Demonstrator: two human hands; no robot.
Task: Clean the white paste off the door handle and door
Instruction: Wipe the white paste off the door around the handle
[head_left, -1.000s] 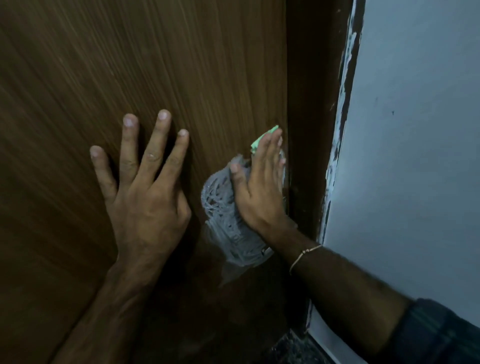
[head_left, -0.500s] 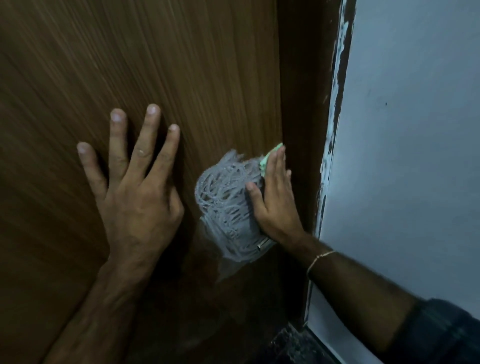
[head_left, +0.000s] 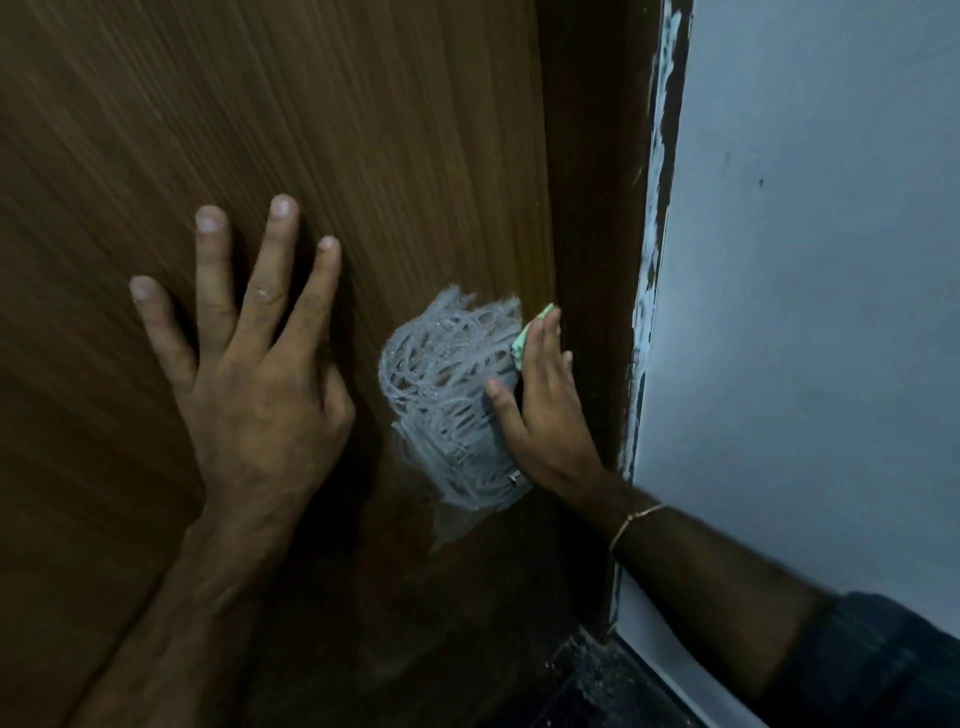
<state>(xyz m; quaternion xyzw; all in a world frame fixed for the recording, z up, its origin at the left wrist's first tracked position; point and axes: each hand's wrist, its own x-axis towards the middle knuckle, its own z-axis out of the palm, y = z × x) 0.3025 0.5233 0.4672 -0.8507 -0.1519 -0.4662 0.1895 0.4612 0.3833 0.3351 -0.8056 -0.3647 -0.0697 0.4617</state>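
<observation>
Paste patch on door, wiping under way.

Right hand (head_left: 545, 415) pressed flat, fingers straight, over green pad (head_left: 527, 335) at 3 o'clock edge of white paste (head_left: 447, 405); lower on panel than a second ago, pad now against door edge. Left hand (head_left: 254, 374) spread open on door (head_left: 363, 130) at 9 o'clock of patch, holding nothing, position unchanged. Smear extent little altered, scribbled streaks remaining: cleaning judged early. Counted: two hands, one pad, one paste patch, one bracelet (head_left: 636, 519). Door handle not in view.
</observation>
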